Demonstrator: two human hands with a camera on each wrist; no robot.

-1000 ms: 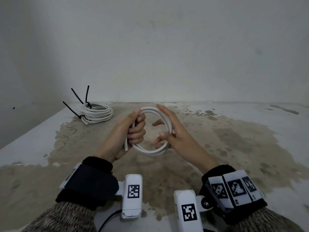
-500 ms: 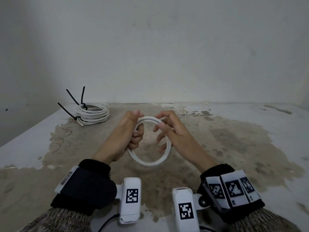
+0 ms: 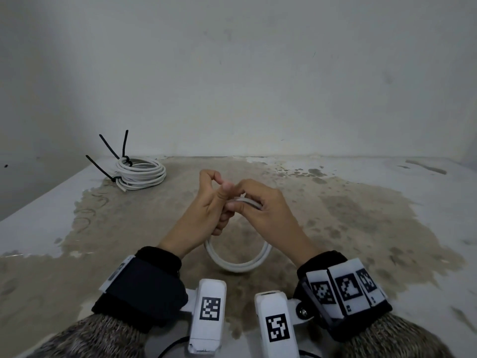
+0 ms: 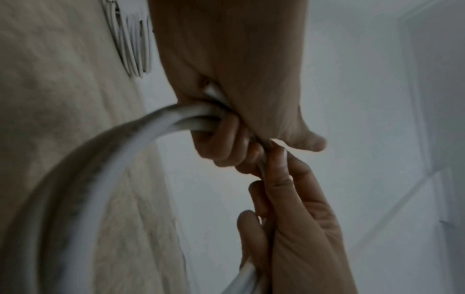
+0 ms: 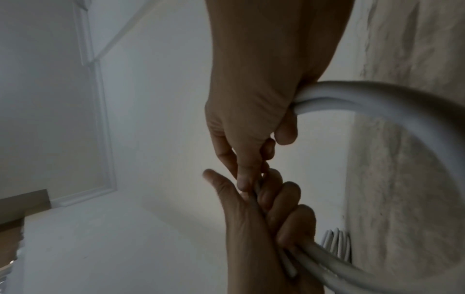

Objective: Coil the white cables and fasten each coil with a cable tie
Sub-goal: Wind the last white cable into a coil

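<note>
A stained, patchy worktop (image 3: 361, 215) runs up to a plain pale wall, and near its far left corner lies a finished white coil (image 3: 140, 174) bound with black cable ties (image 3: 113, 151). Above the worktop's middle, the left hand (image 3: 204, 215) and right hand (image 3: 263, 210) meet at the top of a small white cable loop (image 3: 238, 262). Each grip is closed around the doubled strands, fingers curled, and the loop hangs below between the wrists.

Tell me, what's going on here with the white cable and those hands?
A person is winding a white cable into a small coil held above a stained table. The left hand and right hand both grip the top of the loop, close together. No tie is on it yet. At the table's far left lies a finished coil with black cable ties sticking up.
</note>
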